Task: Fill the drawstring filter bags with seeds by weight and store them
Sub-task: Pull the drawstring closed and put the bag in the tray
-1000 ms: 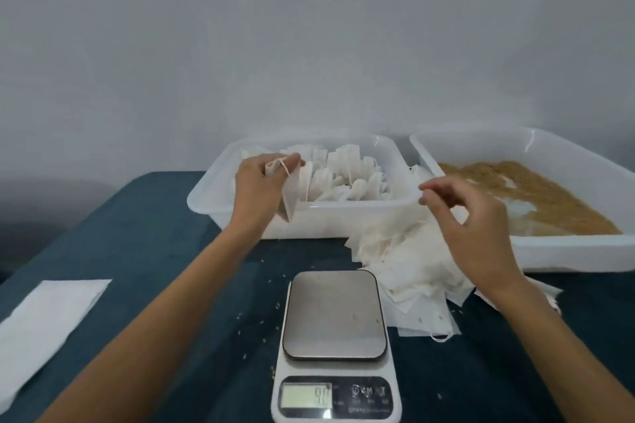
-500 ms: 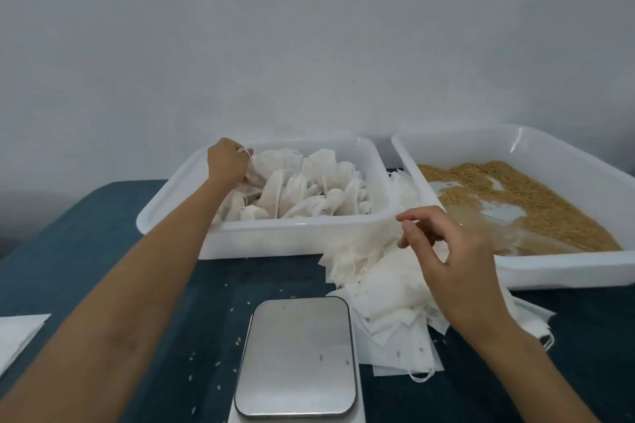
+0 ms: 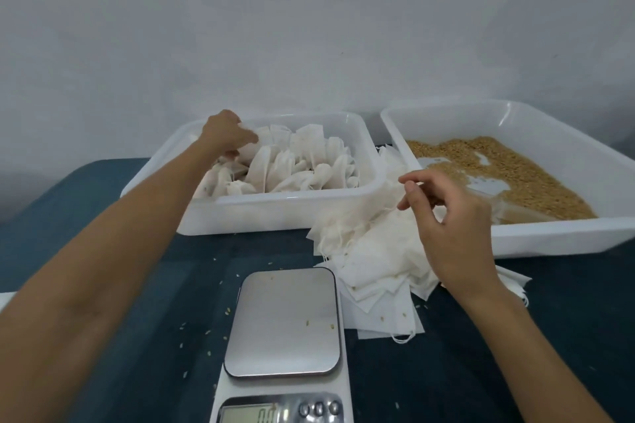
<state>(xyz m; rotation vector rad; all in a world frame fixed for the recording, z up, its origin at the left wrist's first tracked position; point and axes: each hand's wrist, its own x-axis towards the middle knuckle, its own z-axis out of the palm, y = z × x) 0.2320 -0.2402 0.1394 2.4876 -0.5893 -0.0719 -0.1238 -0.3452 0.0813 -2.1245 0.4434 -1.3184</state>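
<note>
My left hand [image 3: 225, 134] reaches into the back left of a white tub [image 3: 275, 199] packed with filled filter bags [image 3: 309, 161]. Its fingers curl round the top of one of those bags. My right hand [image 3: 450, 220] hovers over a loose pile of empty drawstring bags [image 3: 371, 261] on the table, fingers loosely curled and holding nothing. To the right, a second white tub [image 3: 556, 237] contains brown seeds [image 3: 515, 175]. A kitchen scale [image 3: 285, 319] stands in front with a bare steel platform; its display shows about zero.
The table has a dark blue cover [image 3: 120, 251] with stray seeds scattered around the scale. A plain grey wall rises close behind both tubs. A white sheet just shows at the left edge [image 3: 5, 299].
My left hand carried a filled bag from the tub's front rim into the tub's back left. My right hand stayed over the pile of empty bags.
</note>
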